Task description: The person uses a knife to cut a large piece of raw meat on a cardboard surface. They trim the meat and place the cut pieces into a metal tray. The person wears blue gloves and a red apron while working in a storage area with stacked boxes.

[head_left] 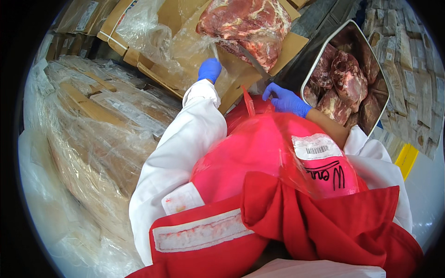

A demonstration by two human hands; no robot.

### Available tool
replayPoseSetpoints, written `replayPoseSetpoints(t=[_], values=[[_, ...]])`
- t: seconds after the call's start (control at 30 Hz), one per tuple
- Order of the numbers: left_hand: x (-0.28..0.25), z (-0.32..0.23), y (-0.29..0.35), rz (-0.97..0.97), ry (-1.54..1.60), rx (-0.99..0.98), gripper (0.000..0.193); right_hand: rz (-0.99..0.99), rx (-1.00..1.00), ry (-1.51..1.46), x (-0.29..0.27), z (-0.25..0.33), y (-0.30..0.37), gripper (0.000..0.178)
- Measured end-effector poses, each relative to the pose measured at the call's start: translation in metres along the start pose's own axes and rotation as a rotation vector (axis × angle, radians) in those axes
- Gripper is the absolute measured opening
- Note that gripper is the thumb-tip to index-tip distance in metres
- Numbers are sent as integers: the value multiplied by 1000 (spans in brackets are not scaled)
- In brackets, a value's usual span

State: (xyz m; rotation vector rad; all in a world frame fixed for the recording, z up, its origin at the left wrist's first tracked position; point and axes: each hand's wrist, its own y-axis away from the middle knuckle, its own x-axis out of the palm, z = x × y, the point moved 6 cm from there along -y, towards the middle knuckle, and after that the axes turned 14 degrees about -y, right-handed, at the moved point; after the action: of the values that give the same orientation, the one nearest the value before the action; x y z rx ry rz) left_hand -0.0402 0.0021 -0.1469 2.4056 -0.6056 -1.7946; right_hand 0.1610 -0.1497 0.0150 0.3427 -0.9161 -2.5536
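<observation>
My left hand (pixel 210 69), in a blue glove, is closed on a gathered edge of clear plastic film (pixel 185 48) over an open cardboard box. A large piece of raw red meat (pixel 252 30), marbled with fat, lies at the far side of the box. My right hand (pixel 289 101), also blue-gloved, is curled at the near right of the box. From it a grey knife blade (pixel 254 59) points up and left across the meat's lower edge; the handle is hidden by the fingers. The cardboard box (pixel 241 76) shows brown flaps around the film.
On the right stands a metal bin (pixel 304 88) holding several meat pieces (pixel 347 78). Film-wrapped cartons (pixel 102 125) are stacked at left, more stacked cartons (pixel 394 60) at far right. A yellow strip (pixel 407 160) lies near the right-hand floor. My red apron (pixel 232 167) fills the foreground.
</observation>
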Motion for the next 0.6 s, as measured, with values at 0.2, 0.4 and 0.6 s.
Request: replayPoseSetpoints(t=[0.2,0.4,0.6], values=[[0,9,1,6,-52,-47,25,-59,100,176,-6,-9,7,22],[-11,14,-3,-5,-139,-3,23,-179,-232,593,-16,-31,-3,29],[-19,25,-2,27,-183,-21,25,-39,-114,438,-23,-1,12,25]])
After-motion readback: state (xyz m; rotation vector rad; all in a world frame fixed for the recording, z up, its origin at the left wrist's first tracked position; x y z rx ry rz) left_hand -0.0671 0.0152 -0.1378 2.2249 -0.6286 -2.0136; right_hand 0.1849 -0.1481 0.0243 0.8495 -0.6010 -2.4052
